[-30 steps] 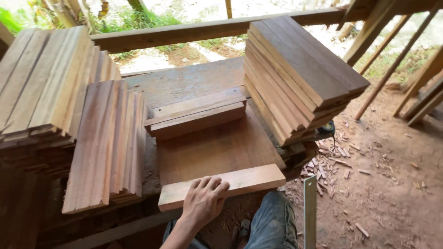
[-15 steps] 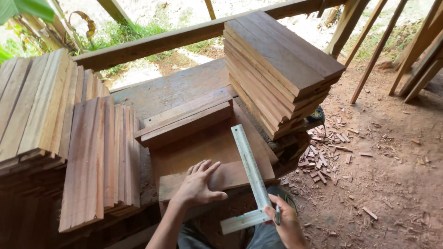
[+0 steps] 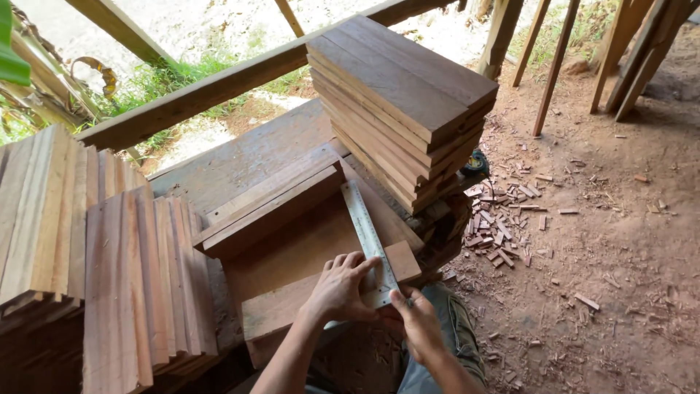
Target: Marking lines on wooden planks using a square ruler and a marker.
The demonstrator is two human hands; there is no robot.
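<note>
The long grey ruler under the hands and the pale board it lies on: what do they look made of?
The long grey square ruler looks like bare metal, probably steel or aluminium: dull silvery sheen, fine graduation marks. The pale rectangular board under the left hand and right hand is sawn, unfinished wood: matte, visible grain, no varnish.

Stacked planks (image 3: pixel 408 95) on the workbench (image 3: pixel 248 157), upright boards (image 3: pixel 138 284) left, wood chips (image 3: pixel 510 219) on dirt.

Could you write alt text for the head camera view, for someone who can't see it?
A person's left hand presses a metal square onto a short board on a wooden workbench, the right hand beside it. Stacked boards stand behind; wood chips litter the dirt floor.
</note>
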